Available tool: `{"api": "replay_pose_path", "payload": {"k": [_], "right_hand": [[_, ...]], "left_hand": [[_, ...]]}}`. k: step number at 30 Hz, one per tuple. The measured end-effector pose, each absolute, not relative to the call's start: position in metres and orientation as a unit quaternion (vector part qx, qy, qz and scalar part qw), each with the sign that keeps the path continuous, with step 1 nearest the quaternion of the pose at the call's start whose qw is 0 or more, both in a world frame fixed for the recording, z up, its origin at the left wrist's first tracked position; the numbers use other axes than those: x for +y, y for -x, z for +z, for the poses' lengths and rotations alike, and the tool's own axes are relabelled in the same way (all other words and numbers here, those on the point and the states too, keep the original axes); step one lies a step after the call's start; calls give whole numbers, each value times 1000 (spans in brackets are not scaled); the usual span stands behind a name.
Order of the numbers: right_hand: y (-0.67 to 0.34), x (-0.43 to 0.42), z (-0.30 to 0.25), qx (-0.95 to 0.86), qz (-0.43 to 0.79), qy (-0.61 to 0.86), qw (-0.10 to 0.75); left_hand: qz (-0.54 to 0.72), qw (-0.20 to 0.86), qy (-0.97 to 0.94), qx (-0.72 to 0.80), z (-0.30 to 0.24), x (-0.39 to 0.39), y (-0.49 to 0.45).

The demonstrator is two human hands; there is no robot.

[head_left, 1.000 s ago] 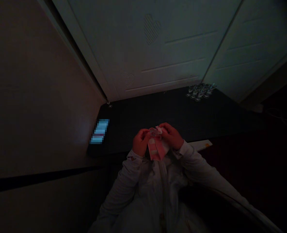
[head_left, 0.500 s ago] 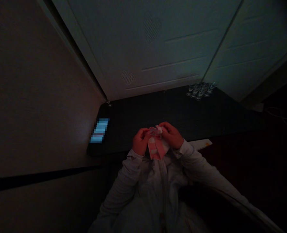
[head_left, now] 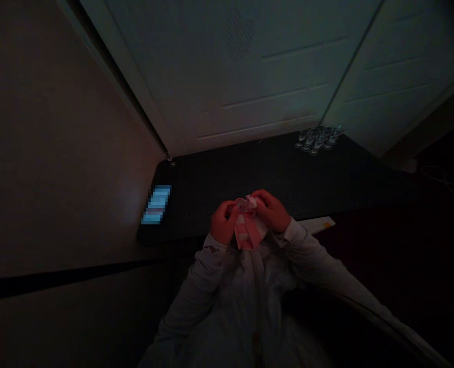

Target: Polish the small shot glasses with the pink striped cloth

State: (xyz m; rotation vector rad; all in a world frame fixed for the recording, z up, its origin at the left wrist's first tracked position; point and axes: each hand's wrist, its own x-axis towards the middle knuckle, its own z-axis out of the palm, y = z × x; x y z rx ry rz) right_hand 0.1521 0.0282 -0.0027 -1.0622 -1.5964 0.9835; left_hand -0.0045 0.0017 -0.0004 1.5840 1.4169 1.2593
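The room is dim. Both of my hands meet close to my chest, above the near edge of a dark table (head_left: 273, 174). My left hand (head_left: 222, 223) is closed around a small clear glass (head_left: 243, 206), which shows only at its rim. My right hand (head_left: 272, 211) is closed on a pink cloth with white stripes (head_left: 248, 232), bunched against the glass's mouth. The rest of the cloth hangs down between my wrists. Pale long sleeves cover both arms.
A lit phone screen (head_left: 156, 205) lies at the table's left end by the wall. A cluster of several small clear glasses (head_left: 318, 138) stands at the far right edge of the table, against pale cabinet doors (head_left: 250, 66). A pale flat sheet (head_left: 318, 224) sticks out at the right.
The hands stay together on the glass and cloth, shifted only slightly upward in view. The fingers of the right hand have moved a little on the cloth.
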Motion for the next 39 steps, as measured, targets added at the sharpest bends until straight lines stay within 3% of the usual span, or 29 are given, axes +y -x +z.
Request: {"api": "replay_pose_path", "payload": {"k": [9, 39], "right_hand": [[-152, 29, -5, -645, 406, 438, 476], [-152, 29, -5, -645, 412, 430, 478]], "left_hand": [[464, 287, -630, 553, 0, 0, 4], [491, 371, -585, 527, 1, 2, 4]]}}
